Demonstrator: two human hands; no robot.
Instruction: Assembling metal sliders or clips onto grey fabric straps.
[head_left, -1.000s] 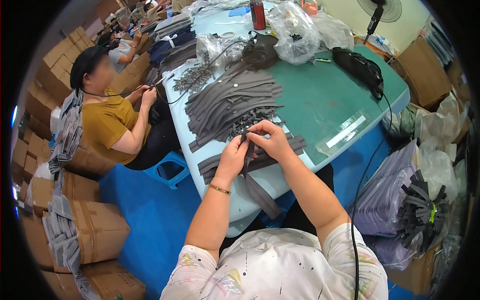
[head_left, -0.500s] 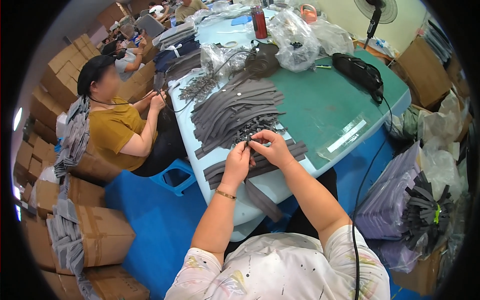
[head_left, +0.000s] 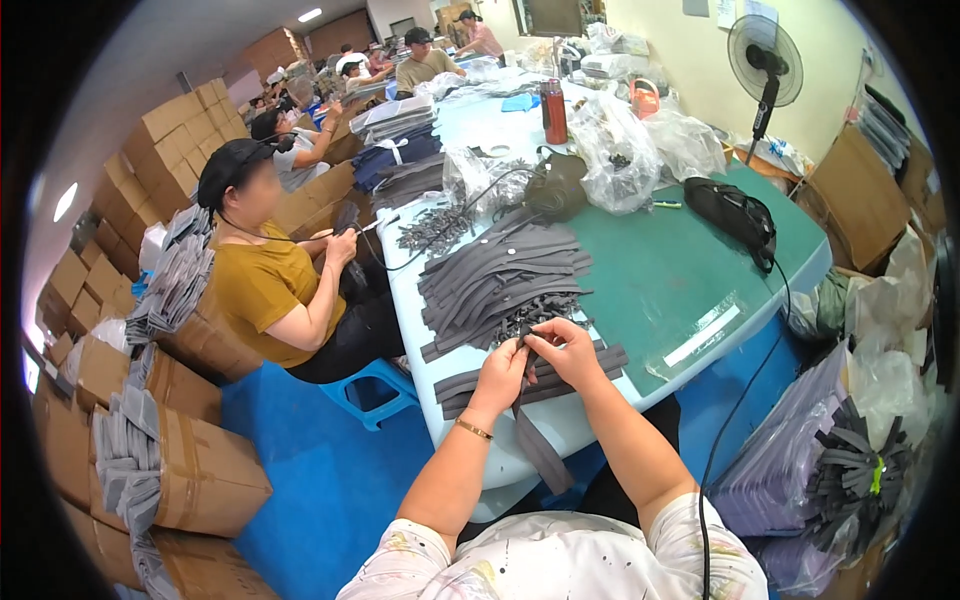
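My left hand and my right hand meet over the table's near edge, fingers pinched together. Between them they grip a dark grey fabric strap, whose tail hangs down past the edge. Any small part at its end is hidden by my fingertips. Just beyond my hands lies a heap of small dark and shiny pieces, too small to name. Behind it a pile of grey straps spreads over the table, and more flat straps lie beneath my wrists.
The table has a green mat, a black pouch, plastic bags and a red bottle. A co-worker sits at the left on a blue stool. Cartons stand left; wrapped bundles stand right.
The whole view has shifted, showing more of the room's far end. My hands stay together on the strap. The co-worker's hands now hold a dark piece that shows more plainly.
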